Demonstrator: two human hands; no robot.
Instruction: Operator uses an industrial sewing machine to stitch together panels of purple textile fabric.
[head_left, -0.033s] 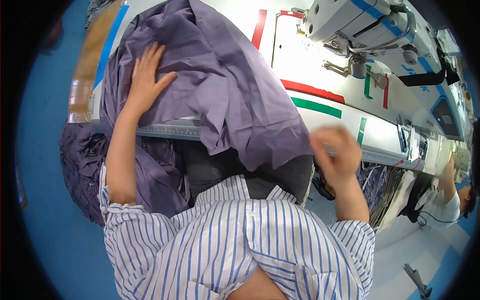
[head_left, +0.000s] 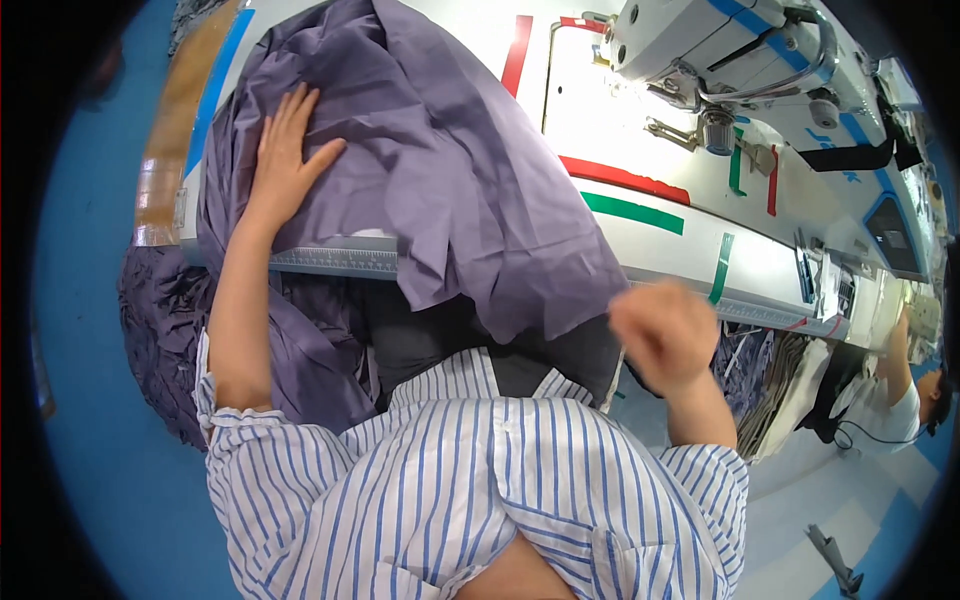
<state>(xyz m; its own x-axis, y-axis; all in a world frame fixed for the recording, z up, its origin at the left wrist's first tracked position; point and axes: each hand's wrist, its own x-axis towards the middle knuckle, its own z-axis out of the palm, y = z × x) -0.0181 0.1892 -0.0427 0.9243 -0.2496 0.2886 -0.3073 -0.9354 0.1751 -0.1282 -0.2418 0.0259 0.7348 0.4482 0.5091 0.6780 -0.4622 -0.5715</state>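
The left hand (head_left: 288,160) lies flat and wide open, fingers spread, palm pressed down on the purple cloth (head_left: 450,170); it grips nothing, only rests on the fabric. The right hand (head_left: 665,335) hangs in the air just off the table's near edge, curled loosely toward a fist and blurred, so I cannot tell whether it pinches anything. It touches no cloth.

The purple cloth is thin, smooth and softly creased, heaped in broad folds over the left part of the white table (head_left: 650,235), spilling over the front edge and down toward the lap. A metal ruler strip (head_left: 335,260) runs along that edge, partly covered by the fabric. More of the same crumpled purple cloth hangs in a pile (head_left: 165,320) below the table on the left.

Red and green tape strips (head_left: 625,195) mark the glossy tabletop. Beyond them sits a white sewing machine (head_left: 720,50), boxy with rounded metal fittings. The person's blue-and-white striped shirt (head_left: 470,480) fills the foreground.
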